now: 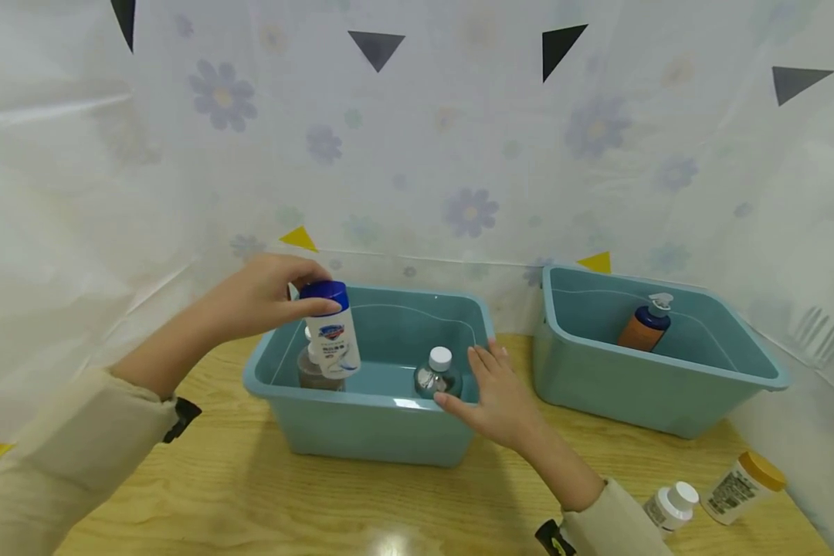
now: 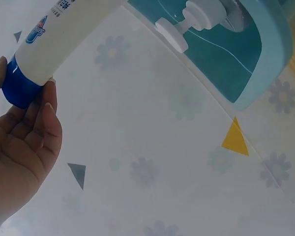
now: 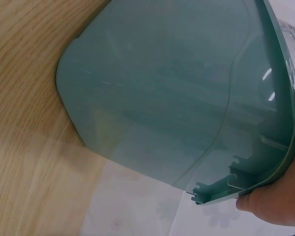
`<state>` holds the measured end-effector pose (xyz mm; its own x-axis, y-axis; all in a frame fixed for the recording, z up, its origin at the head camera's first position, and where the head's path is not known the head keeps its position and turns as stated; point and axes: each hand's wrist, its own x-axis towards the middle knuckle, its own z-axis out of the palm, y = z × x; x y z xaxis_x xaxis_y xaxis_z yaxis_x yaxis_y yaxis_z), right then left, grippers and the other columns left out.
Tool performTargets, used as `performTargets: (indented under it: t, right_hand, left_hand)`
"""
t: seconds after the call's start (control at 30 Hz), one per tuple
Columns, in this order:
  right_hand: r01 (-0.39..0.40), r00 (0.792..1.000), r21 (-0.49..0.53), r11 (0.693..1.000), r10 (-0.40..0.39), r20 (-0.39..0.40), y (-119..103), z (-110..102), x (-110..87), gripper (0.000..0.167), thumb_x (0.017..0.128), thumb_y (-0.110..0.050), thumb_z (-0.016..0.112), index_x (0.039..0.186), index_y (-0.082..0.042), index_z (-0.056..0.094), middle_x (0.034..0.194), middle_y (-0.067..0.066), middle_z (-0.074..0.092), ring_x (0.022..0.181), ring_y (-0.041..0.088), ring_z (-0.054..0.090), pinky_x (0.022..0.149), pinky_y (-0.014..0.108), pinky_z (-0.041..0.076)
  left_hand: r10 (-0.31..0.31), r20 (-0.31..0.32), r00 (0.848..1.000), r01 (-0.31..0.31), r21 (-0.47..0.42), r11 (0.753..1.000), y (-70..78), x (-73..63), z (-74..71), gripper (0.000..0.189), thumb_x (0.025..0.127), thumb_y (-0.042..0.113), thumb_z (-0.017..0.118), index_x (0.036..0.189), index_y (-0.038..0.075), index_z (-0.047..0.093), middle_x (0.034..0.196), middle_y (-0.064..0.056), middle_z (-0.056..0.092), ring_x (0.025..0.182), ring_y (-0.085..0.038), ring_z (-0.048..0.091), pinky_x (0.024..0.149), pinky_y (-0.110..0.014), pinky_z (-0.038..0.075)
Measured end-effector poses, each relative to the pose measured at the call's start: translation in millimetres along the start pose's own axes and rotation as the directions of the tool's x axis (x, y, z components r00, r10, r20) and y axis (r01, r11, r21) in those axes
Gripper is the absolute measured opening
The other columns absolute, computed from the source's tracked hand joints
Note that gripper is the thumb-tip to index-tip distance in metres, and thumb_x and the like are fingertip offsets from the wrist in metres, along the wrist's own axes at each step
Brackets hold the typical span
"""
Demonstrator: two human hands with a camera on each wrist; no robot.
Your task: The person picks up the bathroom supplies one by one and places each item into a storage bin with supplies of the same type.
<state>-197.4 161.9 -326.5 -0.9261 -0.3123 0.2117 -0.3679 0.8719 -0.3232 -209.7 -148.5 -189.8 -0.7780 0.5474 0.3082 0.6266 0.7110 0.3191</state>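
My left hand [image 1: 278, 297] grips a white shower gel bottle [image 1: 337, 344] by its blue cap, holding it over the left side of a teal plastic bin [image 1: 382, 428]. In the left wrist view, the thumb and fingers close around the blue cap [image 2: 20, 83]. Behind the held bottle stands a clear pump bottle [image 1: 313, 377] with a white pump, partly hidden. My right hand [image 1: 503, 405] rests on the bin's front right corner with fingers spread along the rim. Near its thumb, inside the bin, is a clear bottle [image 1: 439, 378] with a white cap.
A second teal bin [image 1: 618, 394] stands to the right, with an orange and dark blue pump bottle [image 1: 645, 328] leaning inside. At the table's right lie a small white bottle [image 1: 670, 506] and a white bottle with an orange cap [image 1: 744, 486]. A flowered sheet [image 1: 403, 154] hangs behind.
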Motion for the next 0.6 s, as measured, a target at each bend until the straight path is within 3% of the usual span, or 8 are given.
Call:
performTargets:
  t: [0.6]
  right_hand:
    - [0.015, 1.0, -0.013, 1.0, -0.016, -0.013, -3.1, 1.0, 0.3, 0.089, 0.083, -0.057, 0.054, 0.14, 0.008, 0.033, 0.146, 0.023, 0.034, 0.143, 0.037, 0.009, 0.113, 0.054, 0.015]
  left_hand:
    - [-0.011, 0.064, 0.998, 0.009, 0.03, 1.0, -3.4, 18.6, 23.8, 0.03, 0.085, 0.031, 0.067, 0.099, 0.005, 0.065, 0.086, -0.004, 0.066, 0.072, -0.013, 0.056, 0.065, -0.03, 0.049]
